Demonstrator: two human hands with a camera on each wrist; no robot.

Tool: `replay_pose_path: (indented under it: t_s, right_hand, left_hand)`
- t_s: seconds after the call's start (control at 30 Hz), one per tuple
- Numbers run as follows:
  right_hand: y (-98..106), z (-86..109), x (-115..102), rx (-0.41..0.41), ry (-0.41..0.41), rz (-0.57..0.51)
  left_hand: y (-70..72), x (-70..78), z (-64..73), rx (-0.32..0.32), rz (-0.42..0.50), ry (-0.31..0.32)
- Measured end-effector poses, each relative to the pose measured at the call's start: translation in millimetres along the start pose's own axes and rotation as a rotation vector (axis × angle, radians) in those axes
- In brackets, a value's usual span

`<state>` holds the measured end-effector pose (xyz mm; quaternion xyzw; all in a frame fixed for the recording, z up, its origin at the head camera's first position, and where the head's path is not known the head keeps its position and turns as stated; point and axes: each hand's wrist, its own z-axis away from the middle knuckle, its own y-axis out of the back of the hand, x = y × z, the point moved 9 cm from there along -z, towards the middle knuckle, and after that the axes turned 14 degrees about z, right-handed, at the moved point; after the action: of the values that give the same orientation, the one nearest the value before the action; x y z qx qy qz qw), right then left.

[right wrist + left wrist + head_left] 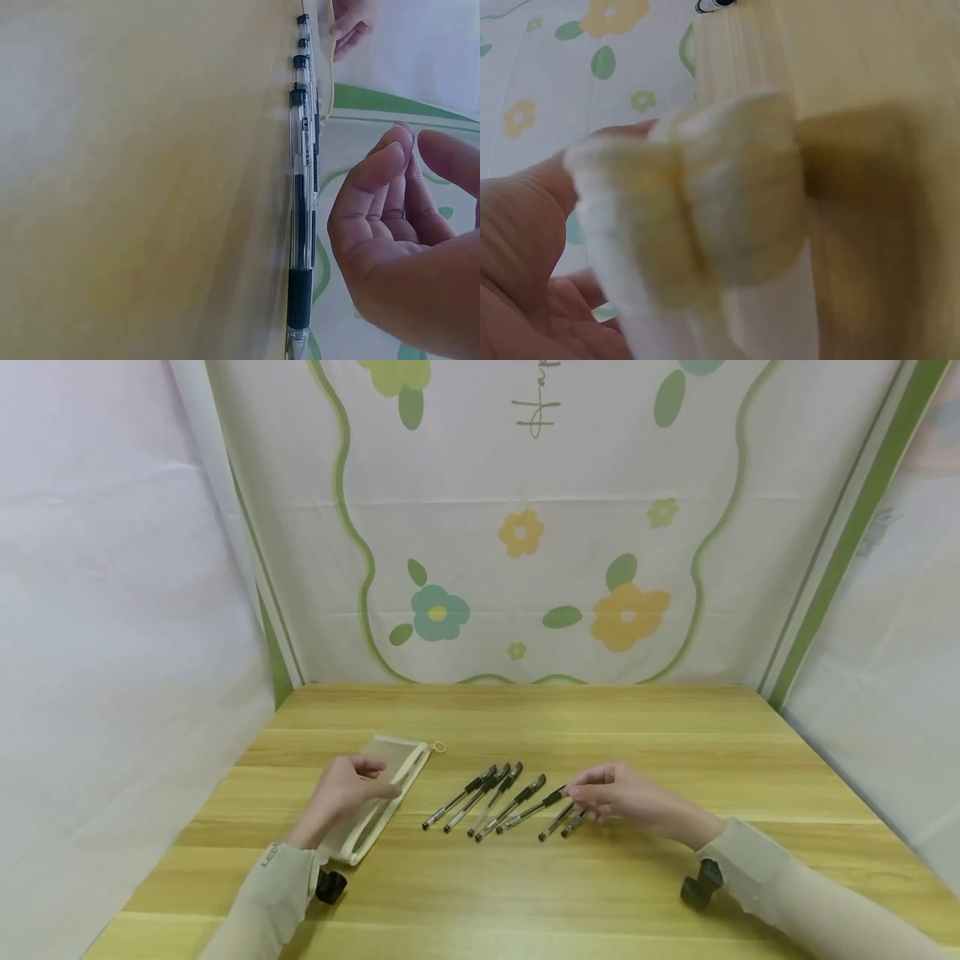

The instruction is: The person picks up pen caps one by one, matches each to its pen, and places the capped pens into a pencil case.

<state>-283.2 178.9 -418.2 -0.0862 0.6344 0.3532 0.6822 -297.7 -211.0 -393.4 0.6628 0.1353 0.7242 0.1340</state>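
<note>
A cream zip pouch (375, 814) with a see-through panel lies slanted on the table at the left. My left hand (348, 789) is over it, thumb and fingers apart, its thumb tip overlapping the zip edge. Blurred cream material (742, 187) fills the middle of the left wrist view. Several clear gel pens with black grips (495, 797) lie side by side, slanted, right of the pouch. My right hand (618, 793) is above the rightmost pens, partly hiding them. In the right wrist view, its loosely curled fingers (367, 180) hold nothing, beside a clear pen (300, 225).
A small ring pull (438, 747) hangs from the pouch's far corner. The wooden table (525, 718) reaches back to a white flowered cloth (562, 527). White cloth walls (112, 610) stand at both sides.
</note>
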Motion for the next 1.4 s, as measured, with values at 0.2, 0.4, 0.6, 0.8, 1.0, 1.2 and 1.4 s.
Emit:
replay_pose_path:
  t_s: [0.2, 0.4, 0.6, 0.8, 1.0, 1.2, 1.4]
  right_hand:
    - [-3, 1.2, -4, -0.009, 0.001, 0.003]
    - [-6, 1.4, -8, -0.015, 0.011, 0.010]
    - [-18, -10.9, -21, -0.020, -0.012, 0.030]
    - [-41, -40.0, -41, -0.034, -0.108, -0.147]
    - [-69, -72.7, -58, -0.056, -0.181, -0.443]
    - [-75, -97.3, -58, 0.023, -0.240, -0.508]
    - [-72, -104.5, -54, 0.076, -0.261, -0.377]
  left_hand:
    - [2.0, -0.7, 1.2, 0.000, 0.049, 0.005]
    - [7.0, -0.6, -1.9, 0.014, 0.055, -0.001]
    - [0.9, 2.7, -7.9, -0.016, 0.188, 0.034]
    - [-15.0, 10.4, -18.5, -0.077, 0.274, 0.070]
    - [-21.0, 19.5, -25.3, -0.107, 0.311, 0.068]
    - [-19.6, 25.4, -25.8, -0.139, 0.342, 0.056]
    - [-16.2, 24.9, -26.5, -0.145, 0.318, 0.056]
